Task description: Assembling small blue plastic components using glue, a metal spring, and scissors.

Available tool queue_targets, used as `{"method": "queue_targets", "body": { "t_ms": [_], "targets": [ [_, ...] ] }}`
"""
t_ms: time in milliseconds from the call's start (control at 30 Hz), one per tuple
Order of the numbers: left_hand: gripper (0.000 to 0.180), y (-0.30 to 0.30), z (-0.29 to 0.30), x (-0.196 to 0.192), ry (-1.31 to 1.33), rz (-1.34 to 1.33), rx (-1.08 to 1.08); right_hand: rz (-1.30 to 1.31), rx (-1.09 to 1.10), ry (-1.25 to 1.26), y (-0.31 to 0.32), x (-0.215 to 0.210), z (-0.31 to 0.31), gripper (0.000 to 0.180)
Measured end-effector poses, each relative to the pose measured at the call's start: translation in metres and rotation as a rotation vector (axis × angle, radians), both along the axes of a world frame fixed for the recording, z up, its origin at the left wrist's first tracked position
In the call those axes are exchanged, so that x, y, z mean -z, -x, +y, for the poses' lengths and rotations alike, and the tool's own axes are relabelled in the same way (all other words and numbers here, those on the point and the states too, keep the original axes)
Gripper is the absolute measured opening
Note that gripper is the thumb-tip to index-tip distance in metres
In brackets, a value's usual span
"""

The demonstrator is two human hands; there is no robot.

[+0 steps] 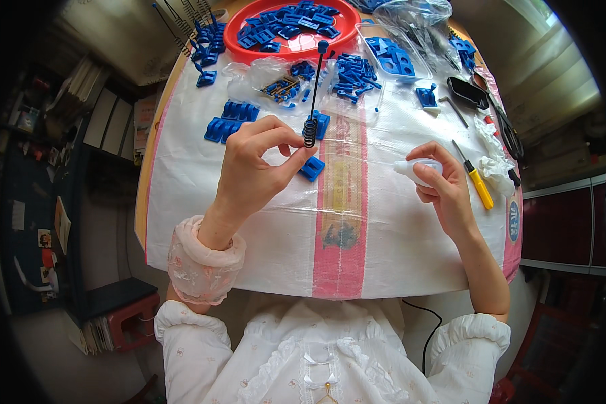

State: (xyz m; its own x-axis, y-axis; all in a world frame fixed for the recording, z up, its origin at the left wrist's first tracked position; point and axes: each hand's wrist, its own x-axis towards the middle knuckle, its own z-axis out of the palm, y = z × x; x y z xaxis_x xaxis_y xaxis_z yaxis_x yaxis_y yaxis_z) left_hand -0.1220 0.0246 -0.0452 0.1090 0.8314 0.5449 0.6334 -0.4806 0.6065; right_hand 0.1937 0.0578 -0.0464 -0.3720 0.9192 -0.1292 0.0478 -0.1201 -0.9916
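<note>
Between thumb and fingertips, my left hand [257, 165] pinches a black coil spring [310, 133]. A thin black rod [315, 87] rises from the spring, nearly upright, with a blue knob [323, 47] at its top. My right hand [446, 188] is closed around a small white squeeze bottle [404, 166], its nozzle turned left toward the spring. The two hands are well apart. Just beyond and below the left fingertips lie two blue plastic pieces, one nearer [312, 169] and one farther [322, 125], partly covered. More blue clips [223, 129] sit in rows beyond the left hand.
A red tray [232, 40] of blue parts stands at the back, with a clear box [421, 71] beside it. Small blue pins [351, 77] and brass pieces [281, 89] lie nearer. A yellow screwdriver [479, 185], hex key [455, 112], scissors [510, 135] and crumpled tissue [495, 168] are at right.
</note>
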Motion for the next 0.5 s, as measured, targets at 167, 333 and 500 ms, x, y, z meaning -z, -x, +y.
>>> {"method": "queue_targets", "body": {
  "t_ms": [167, 333, 500],
  "targets": [
    [0.012, -0.001, -0.0001, -0.0009, 0.006, -0.002, -0.002, 0.0, 0.003, -0.023, 0.0, -0.0002, -0.0007, 0.025],
    [0.012, -0.0006, -0.0003, -0.0006, 0.005, -0.007, -0.003, 0.012, 0.0, -0.035, 0.0007, -0.0003, -0.0007, 0.025],
    [0.012, -0.0006, 0.0003, -0.0007, 0.0, 0.006, 0.0, 0.003, 0.01, -0.038, 0.0004, -0.0014, -0.0011, 0.025]
  ]
}}
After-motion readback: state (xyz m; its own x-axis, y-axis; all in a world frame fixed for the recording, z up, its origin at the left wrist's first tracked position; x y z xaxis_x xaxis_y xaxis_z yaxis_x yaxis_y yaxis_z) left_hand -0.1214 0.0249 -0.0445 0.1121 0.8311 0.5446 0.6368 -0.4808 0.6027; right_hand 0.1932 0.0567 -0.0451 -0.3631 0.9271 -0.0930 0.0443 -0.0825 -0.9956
